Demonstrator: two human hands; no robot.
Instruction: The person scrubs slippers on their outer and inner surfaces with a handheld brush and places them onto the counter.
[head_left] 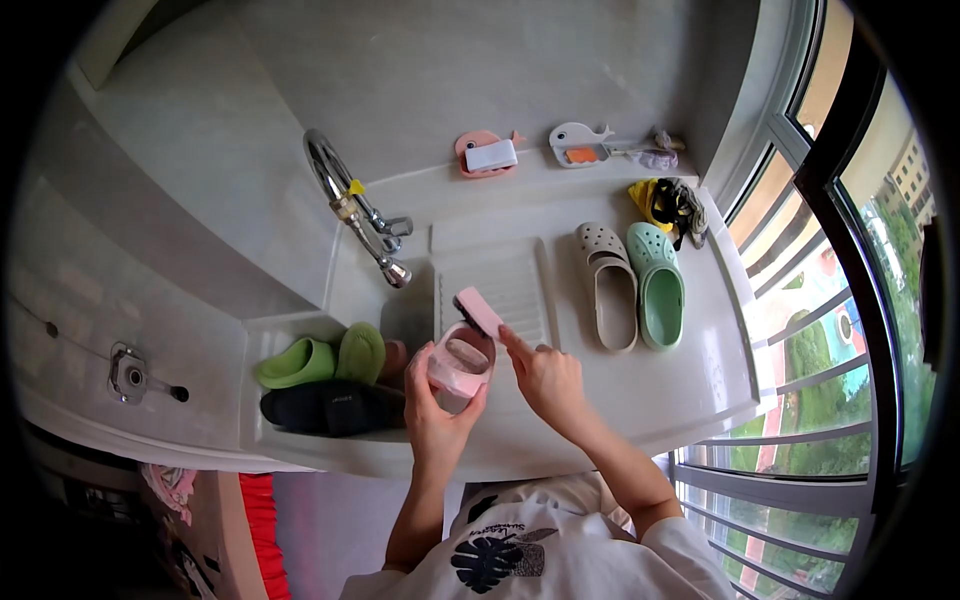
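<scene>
My left hand grips a pink slipper, holding it tilted above the front of the white sink. A pink scrub brush with dark bristles is in my right hand, its index finger stretched along the brush. The bristles rest at the slipper's upper edge. To the left of my left hand lie a pair of green slippers and a black slipper. Another pinkish piece shows partly behind my left hand.
A chrome faucet reaches over the basin beside a ribbed washboard. A beige clog and a mint green clog stand on the right counter. Whale-shaped soap dishes line the back ledge, near bunched dark and yellow cloth.
</scene>
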